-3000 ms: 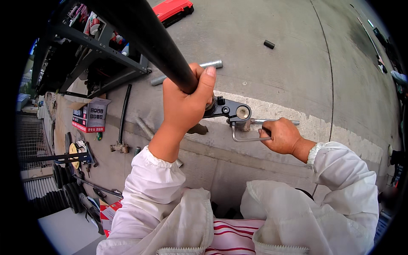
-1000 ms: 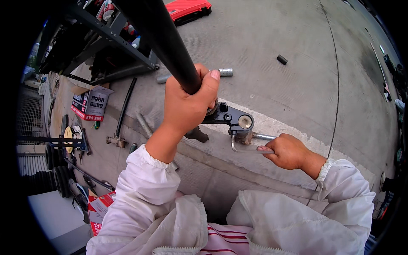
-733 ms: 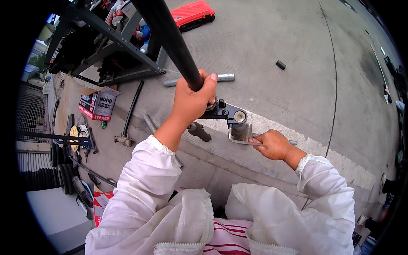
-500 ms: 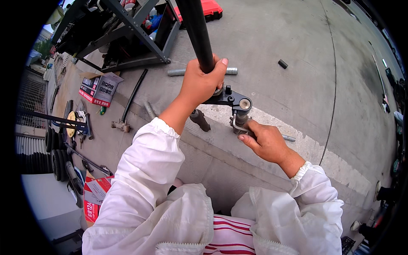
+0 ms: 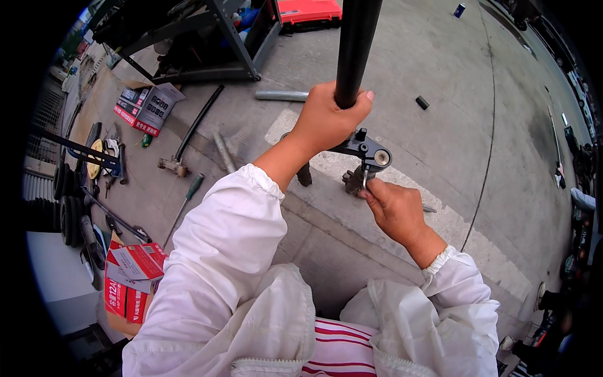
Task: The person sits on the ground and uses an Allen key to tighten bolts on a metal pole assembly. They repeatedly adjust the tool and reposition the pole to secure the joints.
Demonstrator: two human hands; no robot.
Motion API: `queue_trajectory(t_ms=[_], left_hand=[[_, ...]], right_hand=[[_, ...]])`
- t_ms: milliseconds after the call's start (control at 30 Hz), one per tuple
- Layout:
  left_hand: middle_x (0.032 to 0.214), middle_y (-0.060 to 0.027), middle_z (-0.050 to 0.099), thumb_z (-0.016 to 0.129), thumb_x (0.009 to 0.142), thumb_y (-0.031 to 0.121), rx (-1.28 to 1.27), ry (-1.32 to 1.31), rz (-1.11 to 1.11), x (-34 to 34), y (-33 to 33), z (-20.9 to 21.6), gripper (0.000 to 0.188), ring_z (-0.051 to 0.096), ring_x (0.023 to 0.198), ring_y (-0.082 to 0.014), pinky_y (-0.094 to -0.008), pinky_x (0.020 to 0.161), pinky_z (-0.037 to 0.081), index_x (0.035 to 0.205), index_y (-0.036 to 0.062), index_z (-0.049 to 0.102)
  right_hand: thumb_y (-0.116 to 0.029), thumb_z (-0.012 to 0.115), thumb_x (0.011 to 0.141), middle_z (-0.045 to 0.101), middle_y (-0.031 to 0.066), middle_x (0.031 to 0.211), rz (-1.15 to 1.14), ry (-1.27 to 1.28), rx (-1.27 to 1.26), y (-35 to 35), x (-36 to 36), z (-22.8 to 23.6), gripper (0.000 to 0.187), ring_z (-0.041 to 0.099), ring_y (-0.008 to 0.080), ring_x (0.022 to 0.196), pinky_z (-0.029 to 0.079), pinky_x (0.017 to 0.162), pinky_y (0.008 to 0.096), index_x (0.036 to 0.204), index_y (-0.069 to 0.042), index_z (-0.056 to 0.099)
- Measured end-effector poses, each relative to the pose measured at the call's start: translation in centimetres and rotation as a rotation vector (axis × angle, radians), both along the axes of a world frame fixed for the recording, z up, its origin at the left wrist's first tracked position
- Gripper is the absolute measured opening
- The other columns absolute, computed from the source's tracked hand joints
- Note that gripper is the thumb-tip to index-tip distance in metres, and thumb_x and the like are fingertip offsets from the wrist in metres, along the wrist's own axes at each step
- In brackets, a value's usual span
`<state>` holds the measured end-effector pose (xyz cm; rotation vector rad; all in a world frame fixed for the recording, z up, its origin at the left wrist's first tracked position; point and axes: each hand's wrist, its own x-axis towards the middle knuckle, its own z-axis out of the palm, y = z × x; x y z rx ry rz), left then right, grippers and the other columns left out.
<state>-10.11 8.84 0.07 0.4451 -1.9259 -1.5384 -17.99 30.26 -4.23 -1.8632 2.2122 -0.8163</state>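
My left hand (image 5: pixel 330 119) is closed round a long black tube (image 5: pixel 358 47), which rises out of the top of the view. Below that fist a black metal clamp plate (image 5: pixel 363 146) sticks out to the right and ends in a round, pale-centred eye. My right hand (image 5: pixel 399 210) is under this eye, thumb and fingers pinched on a thin bent silver metal rod (image 5: pixel 365 178). Beside those fingertips is a dark, dirty metal part (image 5: pixel 353 181). A silver tip shows past the right knuckles; whether it belongs to the rod I cannot tell.
On the concrete lie a silver pipe (image 5: pixel 281 95), a black tube with a rusty end (image 5: pixel 198 125), a screwdriver (image 5: pixel 195 187) and a short black cylinder (image 5: pixel 422 102). Cardboard boxes (image 5: pixel 149 107) stand at left. A metal rack (image 5: pixel 242 47) and red case (image 5: pixel 311 12) are at the back.
In the view, my left hand and the black tube have shifted right. The clamp plate has moved slightly right too, and my right hand stays beneath its eye. The screwdriver has come into sight.
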Motion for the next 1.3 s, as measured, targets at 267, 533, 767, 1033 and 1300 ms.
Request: queue_trajectory(t_ms=[267,533,767,1033,1300], left_hand=[[0.058,0.0016,0.055,0.066,0.099,0.020,-0.003,-0.021,0.001,-0.9,-0.9,-0.3,0.029,0.051,0.051,-0.0063,-0.0259,0.051,0.042,0.075,0.0051,0.058],[0.058,0.0015,0.055,0.067,0.098,0.021,-0.006,-0.050,0.016,-1.2,-1.3,-0.3,0.027,0.052,0.051,-0.0067,-0.0265,0.050,0.042,0.078,0.0049,0.060],[0.058,0.0015,0.055,0.068,0.098,0.021,-0.021,-0.045,0.029,-1.2,-1.2,-0.5,0.027,0.053,0.051,-0.0067,-0.0264,0.050,0.042,0.078,0.0052,0.059],[0.059,0.0017,0.055,0.068,0.098,0.020,-0.006,-0.043,0.019,-1.2,-1.2,-0.5,0.026,0.052,0.052,-0.0066,-0.0263,0.050,0.042,0.078,0.0050,0.061],[0.059,0.0024,0.055,0.070,0.097,0.021,-0.007,-0.030,0.010,-1.0,-1.2,-0.2,0.027,0.053,0.052,-0.0064,-0.0262,0.050,0.042,0.077,0.0050,0.061]], right_hand=[[-0.030,0.067,0.096,0.062,0.0076,0.070,0.055,-0.060,-0.107,-0.3,0.6,-0.4,0.023,0.063,0.0307,0.065,0.047,0.054,0.0437,0.086,-0.012,0.058],[-0.032,0.065,0.097,0.062,0.0069,0.067,-0.016,0.202,0.110,-1.0,0.6,2.1,0.026,0.064,0.0300,0.062,0.045,0.050,0.0441,0.084,-0.012,0.055],[-0.034,0.065,0.097,0.062,0.0060,0.066,0.005,0.267,0.155,-1.3,0.4,2.4,0.026,0.065,0.0290,0.061,0.047,0.049,0.0434,0.085,-0.012,0.057],[-0.035,0.064,0.097,0.062,0.0054,0.067,0.007,0.326,0.239,-1.4,0.2,3.1,0.026,0.065,0.0297,0.063,0.047,0.050,0.0444,0.087,-0.012,0.057],[-0.036,0.062,0.097,0.066,0.0060,0.068,0.030,0.394,0.315,-1.8,0.4,4.2,0.025,0.068,0.0271,0.064,0.049,0.050,0.0424,0.089,-0.013,0.063]])
